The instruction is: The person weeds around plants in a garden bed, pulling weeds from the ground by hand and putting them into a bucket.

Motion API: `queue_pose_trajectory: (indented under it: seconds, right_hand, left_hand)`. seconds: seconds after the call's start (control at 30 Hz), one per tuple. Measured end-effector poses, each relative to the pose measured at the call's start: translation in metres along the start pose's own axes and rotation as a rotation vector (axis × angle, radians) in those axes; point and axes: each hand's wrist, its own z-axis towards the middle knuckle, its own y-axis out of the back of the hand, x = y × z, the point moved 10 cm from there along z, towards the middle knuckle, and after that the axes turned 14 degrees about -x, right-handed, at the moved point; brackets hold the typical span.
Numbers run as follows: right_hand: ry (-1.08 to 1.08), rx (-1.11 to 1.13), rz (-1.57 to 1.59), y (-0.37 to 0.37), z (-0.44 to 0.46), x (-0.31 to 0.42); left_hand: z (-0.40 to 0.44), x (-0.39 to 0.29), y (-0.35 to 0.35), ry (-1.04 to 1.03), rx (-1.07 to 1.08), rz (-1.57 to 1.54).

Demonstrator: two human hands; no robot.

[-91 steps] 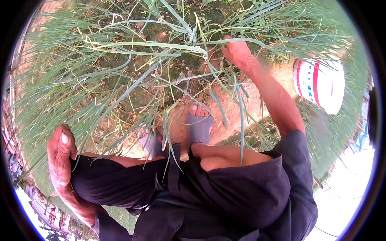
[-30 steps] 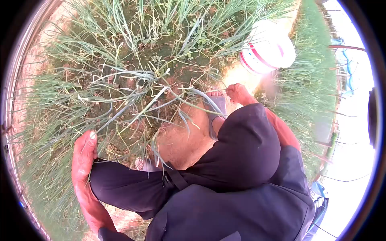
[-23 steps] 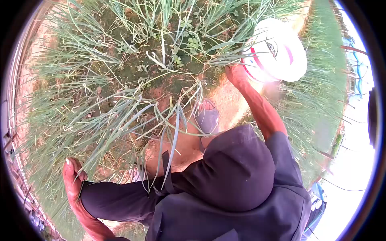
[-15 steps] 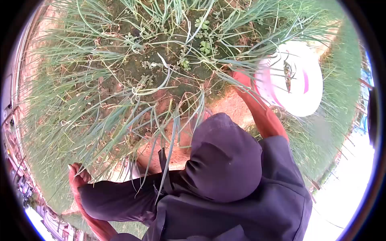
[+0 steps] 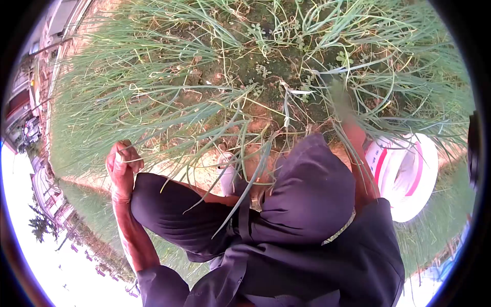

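Note:
My left hand [image 5: 124, 163] is closed, fingers curled, beside my bent knee at the edge of the green leaves; nothing shows in it. My right hand [image 5: 354, 134] is low among the plants near the white bucket, and motion smears its fingers. Just above it is a blurred green patch, perhaps leaves; whether the hand holds them I cannot tell. Long, thin onion-like leaves [image 5: 204, 115] lean across the bed. Small broad-leaved weeds [image 5: 343, 59] grow in the dark soil [image 5: 276, 61] ahead.
A white bucket [image 5: 428, 176] with pink bands stands tilted in view to the right of my right arm. My knees [image 5: 312, 189] are bent close to the plants. A pale shoe [image 5: 226, 171] shows between them. Buildings [image 5: 23, 115] line the far left.
The view has shifted, so the bucket, plants and both hands sit elsewhere in the frame. My right hand is now blurred with motion. My left hand stays closed by the knee.

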Motion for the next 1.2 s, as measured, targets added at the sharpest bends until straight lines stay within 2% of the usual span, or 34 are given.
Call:
queue_pose_trajectory:
  seconds: [0.03,0.07,0.1,0.17,0.2,0.23,0.3,0.37,0.43,0.8,1.2]
  right_hand:
    - [0.085,0.008,-0.023,-0.003,-0.001,0.003]
    - [-0.013,0.043,0.206,-0.007,0.000,-0.008]
    - [-0.042,0.031,0.269,-0.008,0.000,-0.017]
    - [-0.021,-0.006,0.144,-0.005,-0.006,-0.018]
    - [-0.018,-0.015,0.098,-0.005,-0.007,-0.019]
    - [-0.016,-0.021,0.075,-0.005,-0.009,-0.018]
    - [-0.010,-0.030,0.056,-0.002,-0.011,-0.016]
    - [-0.011,-0.032,0.050,-0.003,-0.017,-0.022]
    - [-0.011,-0.033,0.030,0.000,-0.020,-0.024]
    - [0.031,-0.020,-0.033,-0.002,-0.027,-0.023]
    - [0.102,-0.024,-0.067,-0.003,-0.035,0.000]
  left_hand:
    - [-0.005,-0.024,-0.016,-0.085,-0.037,0.107]
    - [-0.014,-0.048,-0.026,-0.114,-0.041,0.142]
    - [-0.018,-0.067,-0.036,-0.155,-0.036,0.177]
    - [-0.027,-0.091,-0.052,-0.364,0.032,-0.049]
    - [-0.033,-0.098,-0.059,-0.372,0.038,-0.082]
    - [-0.039,-0.108,-0.068,-0.465,0.070,-0.008]
    - [-0.053,-0.135,-0.088,-0.823,0.146,0.235]
    - [-0.065,-0.139,-0.101,-0.931,0.244,0.283]
    - [-0.074,-0.149,-0.109,-1.038,0.230,0.404]
    - [-0.088,-0.139,-0.074,-1.022,0.208,0.413]
    - [-0.088,-0.136,-0.088,-1.027,0.265,0.392]
